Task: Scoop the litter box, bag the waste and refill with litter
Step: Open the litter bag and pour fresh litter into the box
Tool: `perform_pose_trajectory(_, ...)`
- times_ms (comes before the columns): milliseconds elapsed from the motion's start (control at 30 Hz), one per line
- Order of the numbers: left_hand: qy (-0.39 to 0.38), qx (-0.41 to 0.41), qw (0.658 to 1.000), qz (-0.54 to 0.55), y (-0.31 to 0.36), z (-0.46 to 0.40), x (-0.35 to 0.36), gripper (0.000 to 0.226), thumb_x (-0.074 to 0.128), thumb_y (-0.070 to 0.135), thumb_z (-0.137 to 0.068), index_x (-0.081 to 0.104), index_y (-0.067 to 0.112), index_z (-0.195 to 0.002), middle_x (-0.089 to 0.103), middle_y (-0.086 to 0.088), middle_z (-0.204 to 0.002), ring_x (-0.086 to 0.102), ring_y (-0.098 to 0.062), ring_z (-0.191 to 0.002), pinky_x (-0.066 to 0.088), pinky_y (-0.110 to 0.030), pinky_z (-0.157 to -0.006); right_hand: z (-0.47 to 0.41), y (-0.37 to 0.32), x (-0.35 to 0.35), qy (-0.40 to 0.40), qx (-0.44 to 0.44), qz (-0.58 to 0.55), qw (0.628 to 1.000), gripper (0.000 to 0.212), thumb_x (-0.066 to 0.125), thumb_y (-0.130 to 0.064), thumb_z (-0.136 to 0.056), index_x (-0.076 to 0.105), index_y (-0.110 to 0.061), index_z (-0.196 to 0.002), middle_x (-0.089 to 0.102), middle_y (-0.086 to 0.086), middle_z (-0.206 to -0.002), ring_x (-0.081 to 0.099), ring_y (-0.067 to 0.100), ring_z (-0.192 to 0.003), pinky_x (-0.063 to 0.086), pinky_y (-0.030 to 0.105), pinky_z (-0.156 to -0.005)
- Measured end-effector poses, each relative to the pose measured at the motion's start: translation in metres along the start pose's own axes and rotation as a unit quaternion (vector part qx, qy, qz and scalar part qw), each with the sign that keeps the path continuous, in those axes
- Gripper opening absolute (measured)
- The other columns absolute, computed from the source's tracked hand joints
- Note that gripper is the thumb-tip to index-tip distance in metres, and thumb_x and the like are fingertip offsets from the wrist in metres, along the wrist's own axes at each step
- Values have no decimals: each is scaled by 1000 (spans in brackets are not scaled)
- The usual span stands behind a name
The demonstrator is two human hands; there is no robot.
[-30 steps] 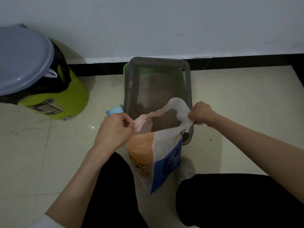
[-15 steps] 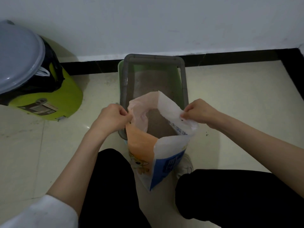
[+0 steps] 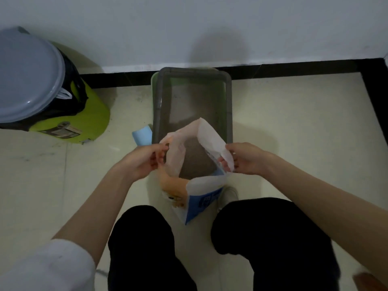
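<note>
just before the grey-rimmed green plastic litter box (image 3: 229, 106), our left hand (image 3: 140, 161) and right hand (image 3: 246, 159) pinch opposite edges of the open white, orange and blue litter bag (image 3: 201, 185).

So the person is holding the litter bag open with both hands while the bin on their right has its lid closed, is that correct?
Not quite: the head view shows the bin on the person's left, not their right. The rest stands: the left hand and right hand hold the litter bag open, and the bin's lid is closed.
</note>
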State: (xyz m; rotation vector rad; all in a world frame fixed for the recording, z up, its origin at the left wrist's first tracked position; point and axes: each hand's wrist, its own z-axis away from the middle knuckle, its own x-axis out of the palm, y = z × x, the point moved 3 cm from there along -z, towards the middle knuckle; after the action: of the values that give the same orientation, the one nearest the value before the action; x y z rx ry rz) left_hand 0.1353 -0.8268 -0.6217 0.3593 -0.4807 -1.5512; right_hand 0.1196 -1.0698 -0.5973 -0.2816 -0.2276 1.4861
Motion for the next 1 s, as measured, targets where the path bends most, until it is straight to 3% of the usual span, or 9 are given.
perform_pose_trajectory(100,7,-16,1000,20,-5,26,-1,38,42,41,-95,61,10,-82,53,-1,-64,47,-11,-62,42,-20,-56,20,14,-1,-6,-2,-120,993,30,31,-15,-100,47,-6,-77,50,12,-58,47,16,-42,36,16,-33)
perform_pose_trajectory(200,79,-33,996,7,-5,74,-6,59,29,51,-96,60,5,-77,54,0,-50,49,-10,-53,39,-20,-58,57,37,2,28,25,-147,988,37,34,-32,-101,49,-8,-76,47,8,-64,43,15,-53,37,19,-36)
perform_pose_trajectory(333,123,-52,990,34,-17,138,8,63,23,52,-97,62,4,-80,53,-10,-63,50,-17,-63,39,-23,-62,113,56,-8,91,54,-204,973,43,38,-41,-99,56,-2,-103,50,9,-67,44,16,-54,38,20,-39)
perform_pose_trajectory(400,139,-59,987,49,-19,166,19,63,24,52,-96,61,5,-78,54,-12,-68,51,-21,-71,40,-27,-70,143,61,-12,97,57,-216,970,50,39,-42,-98,57,1,-115,55,11,-73,50,18,-60,44,24,-52)
perform_pose_trajectory(533,135,-67,987,49,-16,224,30,67,22,53,-97,61,3,-76,55,-13,-71,52,-19,-71,36,-31,-84,212,64,-16,91,64,-196,974,50,39,-41,-99,56,1,-121,64,20,-105,62,32,-96,48,32,-81)
perform_pose_trajectory(667,103,-75,991,33,-7,280,43,69,22,53,-96,62,-2,-91,59,-14,-74,56,-20,-75,39,-32,-91,270,76,-41,98,48,-229,967,44,42,-41,-97,56,-5,-77,55,9,-60,54,13,-43,38,14,-34)
perform_pose_trajectory(800,84,-83,993,-4,5,328,74,69,24,53,-96,61,-5,-106,62,-15,-82,57,-21,-81,42,-30,-86,313,89,-70,108,24,-220,969,41,41,-40,-98,54,-7,-78,51,9,-66,52,10,-37,37,17,-36)
perform_pose_trajectory(934,81,-78,993,-33,16,367,113,69,26,50,-97,57,-7,-118,61,-26,-113,57,-32,-104,40,-31,-88,347,96,-108,103,29,-196,975,42,40,-44,-98,50,-12,-73,53,10,-70,50,12,-43,35,18,-35)
perform_pose_trajectory(1000,83,-71,993,-38,25,377,134,67,28,49,-97,59,-7,-114,64,-22,-95,60,-28,-92,43,-30,-82,361,90,-131,100,16,-193,976,40,41,-42,-98,50,-10,-75,53,10,-67,50,10,-38,36,17,-35)
